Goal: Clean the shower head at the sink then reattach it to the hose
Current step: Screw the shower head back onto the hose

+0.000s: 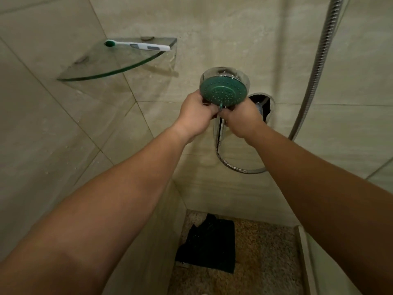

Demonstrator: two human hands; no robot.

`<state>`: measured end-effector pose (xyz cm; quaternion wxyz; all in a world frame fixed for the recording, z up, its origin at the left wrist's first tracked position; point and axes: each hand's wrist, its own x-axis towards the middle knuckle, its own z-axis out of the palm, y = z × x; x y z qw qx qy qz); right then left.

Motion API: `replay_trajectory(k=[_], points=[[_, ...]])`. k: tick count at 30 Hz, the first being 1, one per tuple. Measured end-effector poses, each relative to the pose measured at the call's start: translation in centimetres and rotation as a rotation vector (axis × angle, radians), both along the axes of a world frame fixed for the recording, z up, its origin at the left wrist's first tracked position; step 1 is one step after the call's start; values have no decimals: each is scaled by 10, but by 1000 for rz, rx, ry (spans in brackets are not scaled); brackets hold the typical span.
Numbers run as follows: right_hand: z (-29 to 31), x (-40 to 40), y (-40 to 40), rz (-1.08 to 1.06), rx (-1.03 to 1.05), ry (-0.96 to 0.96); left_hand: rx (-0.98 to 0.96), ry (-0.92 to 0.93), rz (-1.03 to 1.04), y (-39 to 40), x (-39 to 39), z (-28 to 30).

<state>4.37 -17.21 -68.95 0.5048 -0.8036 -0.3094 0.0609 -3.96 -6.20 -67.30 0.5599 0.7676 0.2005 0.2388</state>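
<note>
The shower head has a round green spray face with a chrome rim and faces me in front of the tiled wall. My left hand grips its lower left edge. My right hand holds the neck just below the face, fingers curled round it. The chrome handle hangs down between my hands. A ribbed metal hose loops from the handle's bottom end and climbs along the right wall.
A glass corner shelf at the upper left carries a white toothbrush with green bristles. A chrome wall fitting sits behind my right hand. A dark cloth lies on the pebbled shower floor below.
</note>
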Motion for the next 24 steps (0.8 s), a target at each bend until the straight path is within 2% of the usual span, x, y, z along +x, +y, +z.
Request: replay_trajectory(k=[24], points=[[4, 1, -15, 41, -28, 22, -12, 22, 20, -18, -12, 2]])
